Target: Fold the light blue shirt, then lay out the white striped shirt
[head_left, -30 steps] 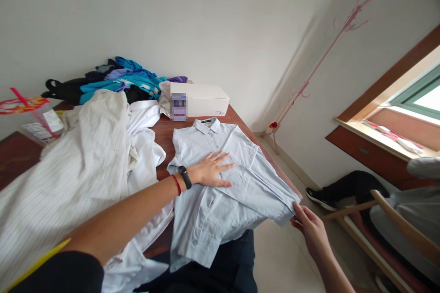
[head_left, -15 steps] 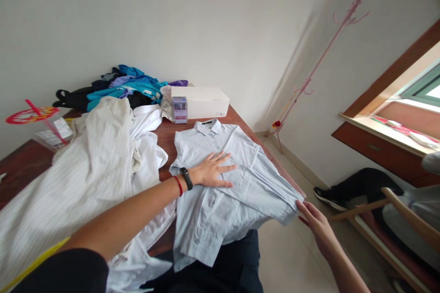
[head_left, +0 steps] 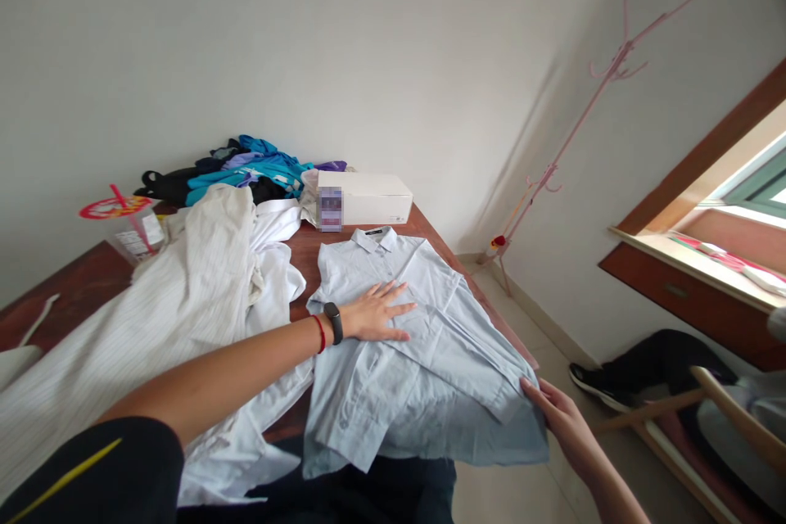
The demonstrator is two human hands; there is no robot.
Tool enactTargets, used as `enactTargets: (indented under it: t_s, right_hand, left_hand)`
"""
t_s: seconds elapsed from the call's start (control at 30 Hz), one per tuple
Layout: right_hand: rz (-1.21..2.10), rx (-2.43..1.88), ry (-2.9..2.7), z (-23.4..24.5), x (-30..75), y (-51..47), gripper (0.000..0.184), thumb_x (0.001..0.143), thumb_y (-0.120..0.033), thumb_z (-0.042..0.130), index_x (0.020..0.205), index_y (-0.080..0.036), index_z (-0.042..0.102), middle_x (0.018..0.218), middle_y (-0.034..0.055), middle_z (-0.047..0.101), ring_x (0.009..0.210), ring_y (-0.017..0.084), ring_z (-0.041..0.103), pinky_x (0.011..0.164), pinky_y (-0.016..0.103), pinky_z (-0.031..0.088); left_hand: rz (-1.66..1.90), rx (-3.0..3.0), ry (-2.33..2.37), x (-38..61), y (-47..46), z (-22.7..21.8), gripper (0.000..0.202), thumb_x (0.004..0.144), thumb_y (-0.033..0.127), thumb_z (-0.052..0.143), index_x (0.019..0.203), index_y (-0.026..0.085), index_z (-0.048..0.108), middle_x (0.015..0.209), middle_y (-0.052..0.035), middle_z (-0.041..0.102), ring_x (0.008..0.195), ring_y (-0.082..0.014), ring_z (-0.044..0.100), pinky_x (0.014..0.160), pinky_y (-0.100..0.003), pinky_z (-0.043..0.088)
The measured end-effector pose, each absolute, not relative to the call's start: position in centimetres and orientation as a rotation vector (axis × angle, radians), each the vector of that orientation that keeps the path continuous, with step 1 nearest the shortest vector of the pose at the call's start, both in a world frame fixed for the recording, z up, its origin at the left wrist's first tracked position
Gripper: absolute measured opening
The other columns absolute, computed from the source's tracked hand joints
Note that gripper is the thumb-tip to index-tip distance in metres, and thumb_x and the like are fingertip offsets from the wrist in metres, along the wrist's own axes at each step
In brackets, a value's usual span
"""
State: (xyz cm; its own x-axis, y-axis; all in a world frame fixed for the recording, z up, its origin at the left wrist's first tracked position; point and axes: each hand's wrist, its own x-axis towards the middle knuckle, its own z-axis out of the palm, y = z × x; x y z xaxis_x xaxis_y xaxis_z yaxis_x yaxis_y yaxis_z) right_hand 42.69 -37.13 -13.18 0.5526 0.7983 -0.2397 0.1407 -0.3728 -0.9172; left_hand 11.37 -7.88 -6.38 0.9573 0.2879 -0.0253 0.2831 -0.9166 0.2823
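A pale blue short-sleeved shirt (head_left: 430, 344) lies spread on the dark wooden table (head_left: 79, 295), collar toward the wall, its lower part hanging over the near edge. My left hand (head_left: 374, 315) rests flat on the shirt's middle with fingers spread; a black band and a red cord circle that wrist. My right hand (head_left: 562, 417) is at the shirt's right lower corner, fingers under the hanging cloth and holding its edge.
A heap of white and striped shirts (head_left: 184, 319) covers the table's left. Blue and black clothes (head_left: 233, 168) and a white box (head_left: 365, 198) sit by the wall. A pink coat stand (head_left: 565, 139) is in the corner. Another person's legs (head_left: 644, 352) and a wooden chair (head_left: 730, 409) are at right.
The shirt's lower right part has been pulled out wider over the table edge by my right hand. My left hand stays pressed on the shirt. The view has tilted up slightly.
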Motion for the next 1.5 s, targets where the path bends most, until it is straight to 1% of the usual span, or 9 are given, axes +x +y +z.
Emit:
enactTargets:
  t_s: [0.17,0.37,0.5,0.67,0.87,0.97,1.1,1.27,1.5]
  right_hand:
    - [0.598,-1.932,-0.756,-13.0,43.0,-37.3,0.066,0.072,-0.081,0.064,0.093,-0.018,0.067,0.058,-0.0036,0.058,0.048,0.013,0.047,0.047,0.024,0.034]
    - [0.272,-2.066,-0.822,-12.5,42.9,-37.3,0.063,0.072,-0.075,0.065,0.101,-0.019,0.066,0.090,0.0089,0.073,0.079,0.026,0.070,0.063,0.033,0.055]
    - [0.021,-2.063,-1.034,-10.3,40.4,-36.1,0.053,0.084,-0.068,0.058,0.108,-0.022,0.066,0.112,0.0131,0.068,0.103,0.030,0.068,0.079,0.039,0.058]
    - [0.093,-1.985,-1.331,-5.6,36.1,-32.2,0.039,0.095,-0.058,0.051,0.111,-0.025,0.068,0.126,0.0117,0.064,0.111,0.030,0.065,0.085,0.040,0.058]
    - [0.320,-1.713,-1.985,-1.9,26.7,-27.6,0.032,0.103,-0.045,0.049,0.122,-0.026,0.066,0.137,0.0109,0.061,0.127,0.027,0.060,0.109,0.044,0.050]
    - [0.436,-1.588,-2.340,-2.5,21.7,-26.1,0.054,0.101,-0.054,0.053,0.149,-0.028,0.051,0.163,0.0115,0.039,0.152,0.032,0.035,0.121,0.052,0.036]
    - [0.446,-1.559,-2.593,-5.0,18.8,-24.6,0.076,0.100,-0.063,0.049,0.165,-0.028,0.027,0.174,0.0140,0.012,0.159,0.041,0.007,0.122,0.071,0.017]
    - [0.403,-1.550,-2.622,-6.6,19.0,-24.4,0.075,0.101,-0.063,0.047,0.165,-0.033,0.024,0.174,0.0115,0.009,0.159,0.040,0.007,0.122,0.071,0.015]
    - [0.362,-1.556,-2.634,-6.4,18.9,-24.6,0.075,0.100,-0.066,0.046,0.165,-0.032,0.026,0.174,0.0127,0.012,0.159,0.039,0.010,0.122,0.069,0.014]
  left_hand:
    - [-0.033,2.784,0.521,8.2,-7.4,-4.4,0.077,0.101,0.072,0.036,0.164,0.028,0.031,0.173,-0.0119,0.013,0.159,-0.0377,0.010,0.126,-0.058,0.014]
    - [-0.084,2.703,0.977,0.5,-2.1,-3.3,0.065,0.105,0.053,0.043,0.162,0.023,0.037,0.171,-0.0155,0.020,0.157,-0.0347,0.023,0.124,-0.050,0.024]
    - [-0.108,2.613,0.989,-3.2,-0.9,-4.6,0.073,0.101,0.060,0.048,0.161,0.022,0.037,0.170,-0.0159,0.021,0.156,-0.0342,0.025,0.124,-0.047,0.026]
    - [0.050,2.681,0.947,-4.5,-1.8,-5.8,0.076,0.099,0.064,0.049,0.162,0.026,0.035,0.172,-0.0132,0.017,0.158,-0.0345,0.020,0.125,-0.046,0.024]
    - [0.106,2.665,0.928,-4.8,-1.6,-6.3,0.086,0.094,0.067,0.057,0.163,0.023,0.032,0.171,-0.0143,0.019,0.157,-0.0343,0.022,0.125,-0.044,0.023]
    - [0.105,2.653,0.928,-4.8,-1.6,-6.3,0.088,0.093,0.067,0.059,0.164,0.023,0.030,0.171,-0.0151,0.019,0.157,-0.0353,0.022,0.126,-0.047,0.022]
    - [0.076,2.655,0.924,-4.8,-1.9,-5.9,0.079,0.094,0.066,0.058,0.162,0.031,0.036,0.172,-0.0116,0.020,0.157,-0.0378,0.021,0.126,-0.049,0.023]
    - [0.071,2.678,0.877,-4.8,-1.7,-6.1,0.074,0.095,0.068,0.056,0.159,0.034,0.042,0.172,-0.0117,0.021,0.157,-0.0394,0.020,0.125,-0.050,0.023]
    - [0.125,2.675,0.901,-4.8,-1.4,-6.7,0.085,0.093,0.069,0.058,0.161,0.026,0.036,0.170,-0.0148,0.024,0.156,-0.0375,0.024,0.124,-0.049,0.025]
